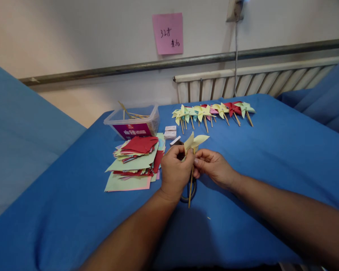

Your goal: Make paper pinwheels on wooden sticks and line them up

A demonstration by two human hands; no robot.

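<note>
My left hand (175,169) is closed around a pale yellow paper pinwheel (198,141), gripping it where the blades meet its thin wooden stick. The stick (190,188) points down toward me. At the stick's upper part, my right hand (216,167) has its thumb and fingers pinched together; the exact spot they grip is partly hidden. Under the hands lie scissors, of which the dark handle loops (194,191) show. A dark object with a white strip (175,141) sits just behind my left hand, mostly covered.
Stacked coloured paper sheets (132,162) lie to the left. Behind them stands a clear plastic box (155,119) with wooden sticks. Small white boxes (170,134) sit mid-table. Several pinwheels (205,111) line the back of the blue-covered table (271,158). A radiator (260,79) is beyond.
</note>
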